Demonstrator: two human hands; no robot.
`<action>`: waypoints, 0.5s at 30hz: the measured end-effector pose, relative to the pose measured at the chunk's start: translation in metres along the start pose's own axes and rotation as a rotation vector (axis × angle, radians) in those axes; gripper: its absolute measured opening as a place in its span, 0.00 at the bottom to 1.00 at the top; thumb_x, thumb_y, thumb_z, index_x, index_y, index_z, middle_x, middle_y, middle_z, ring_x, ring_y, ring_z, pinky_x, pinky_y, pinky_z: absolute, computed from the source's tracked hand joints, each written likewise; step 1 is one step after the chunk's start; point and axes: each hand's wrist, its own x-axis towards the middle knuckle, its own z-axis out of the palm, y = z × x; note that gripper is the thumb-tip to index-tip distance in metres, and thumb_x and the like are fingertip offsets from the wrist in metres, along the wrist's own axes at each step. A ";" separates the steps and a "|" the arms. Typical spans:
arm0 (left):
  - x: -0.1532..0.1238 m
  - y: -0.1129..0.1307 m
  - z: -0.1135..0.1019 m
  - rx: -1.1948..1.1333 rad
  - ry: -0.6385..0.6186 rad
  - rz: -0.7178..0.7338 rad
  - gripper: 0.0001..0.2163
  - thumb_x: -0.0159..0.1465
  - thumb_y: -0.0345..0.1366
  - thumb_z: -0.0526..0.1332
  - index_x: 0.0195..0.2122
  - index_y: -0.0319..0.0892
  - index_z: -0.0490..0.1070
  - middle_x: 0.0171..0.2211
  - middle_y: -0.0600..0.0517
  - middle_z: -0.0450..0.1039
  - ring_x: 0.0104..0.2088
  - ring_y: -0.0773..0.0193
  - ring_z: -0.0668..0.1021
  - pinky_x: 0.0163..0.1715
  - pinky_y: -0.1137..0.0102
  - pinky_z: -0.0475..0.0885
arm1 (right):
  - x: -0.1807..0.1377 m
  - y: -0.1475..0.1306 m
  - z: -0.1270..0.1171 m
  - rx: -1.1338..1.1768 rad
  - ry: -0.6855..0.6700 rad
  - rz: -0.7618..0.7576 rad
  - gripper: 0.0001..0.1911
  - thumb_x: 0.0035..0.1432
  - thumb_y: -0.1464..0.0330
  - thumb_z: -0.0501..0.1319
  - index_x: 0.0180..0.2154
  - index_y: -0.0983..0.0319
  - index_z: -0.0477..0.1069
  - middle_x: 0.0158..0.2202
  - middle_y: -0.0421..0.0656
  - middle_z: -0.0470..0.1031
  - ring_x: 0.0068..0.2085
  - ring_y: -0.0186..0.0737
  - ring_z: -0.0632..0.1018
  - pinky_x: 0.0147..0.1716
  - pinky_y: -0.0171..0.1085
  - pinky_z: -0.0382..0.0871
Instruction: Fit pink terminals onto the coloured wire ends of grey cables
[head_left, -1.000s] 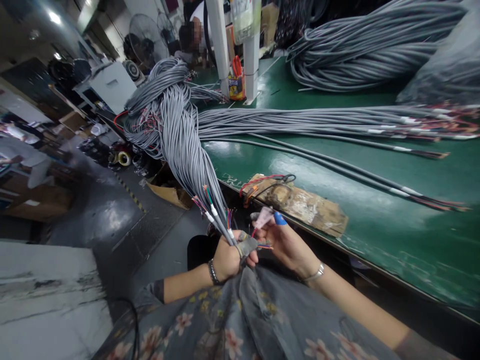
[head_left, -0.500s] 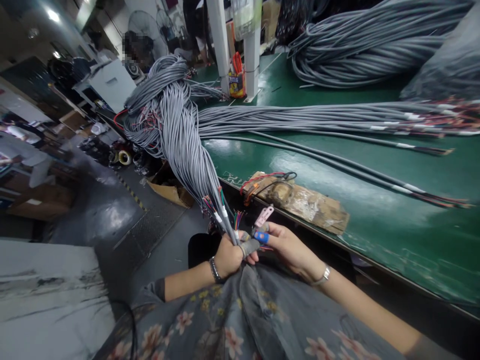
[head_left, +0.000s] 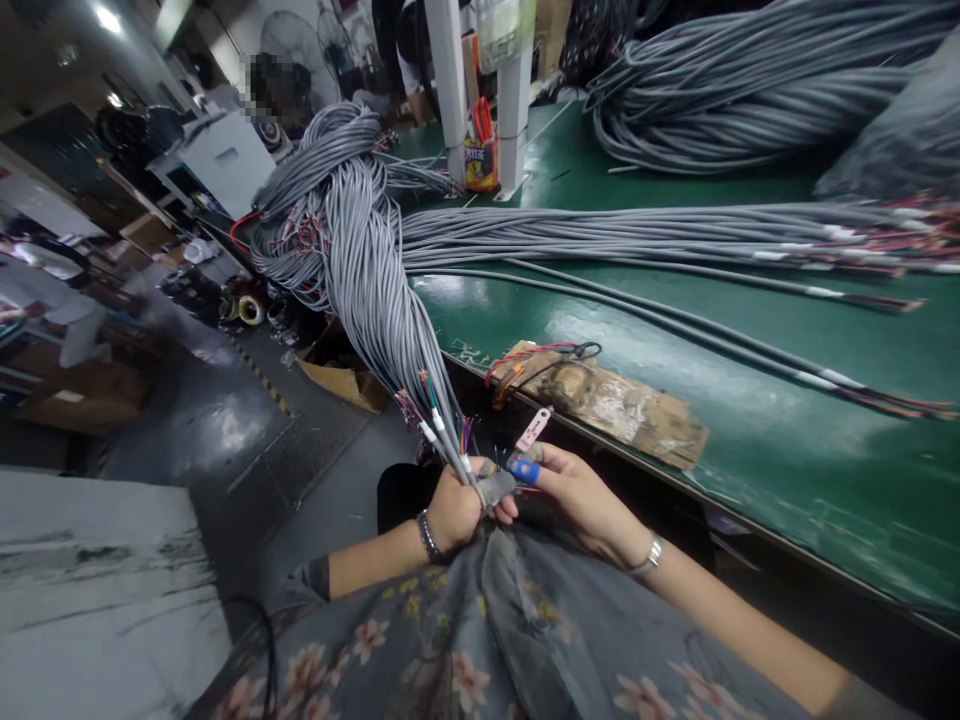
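My left hand [head_left: 459,512], with grey covering on its thumb, is closed around the ends of several grey multi-core cables [head_left: 448,440]. Coloured inner wires [head_left: 466,436] fan out above that grip. Close on its right, my right hand [head_left: 581,495] pinches a small flat pink tool [head_left: 533,428] with holes in it; its exact kind is not clear. Blue tape [head_left: 523,471] wraps the right thumb. Thin wires run between the two hands, but the fingers partly hide them. From my left hand the cables lead up into a thick grey bundle [head_left: 375,270].
The green table [head_left: 637,310] bears a row of grey cables [head_left: 600,235] with stripped ends and a large coil [head_left: 735,90]. A worn wooden board [head_left: 630,410] lies along its near edge. An open cardboard box [head_left: 337,380] is on the floor. A person works behind the white post [head_left: 448,90].
The coloured wires above my left hand have shifted slightly left and lower. The pink tool has turned a little in my right hand. The view has shifted slightly.
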 end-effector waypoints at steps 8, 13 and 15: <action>-0.001 0.006 0.005 -0.055 0.071 -0.005 0.23 0.45 0.56 0.68 0.17 0.38 0.68 0.14 0.49 0.71 0.14 0.69 0.70 0.15 0.75 0.63 | 0.006 0.002 -0.003 0.073 0.055 0.098 0.15 0.37 0.62 0.75 0.22 0.62 0.73 0.20 0.37 0.71 0.21 0.30 0.66 0.22 0.32 0.58; 0.001 0.004 0.005 -0.101 0.112 0.007 0.23 0.45 0.57 0.68 0.18 0.38 0.68 0.13 0.51 0.70 0.14 0.68 0.71 0.16 0.75 0.64 | 0.007 0.002 -0.005 0.123 0.063 0.126 0.14 0.36 0.65 0.76 0.21 0.61 0.72 0.18 0.35 0.69 0.20 0.29 0.65 0.21 0.32 0.58; 0.001 0.004 0.005 -0.073 0.089 -0.002 0.24 0.45 0.57 0.68 0.17 0.38 0.68 0.13 0.51 0.70 0.14 0.69 0.70 0.15 0.75 0.64 | 0.006 0.001 -0.004 0.143 0.063 0.107 0.14 0.37 0.65 0.75 0.22 0.61 0.72 0.18 0.35 0.69 0.19 0.29 0.66 0.21 0.32 0.59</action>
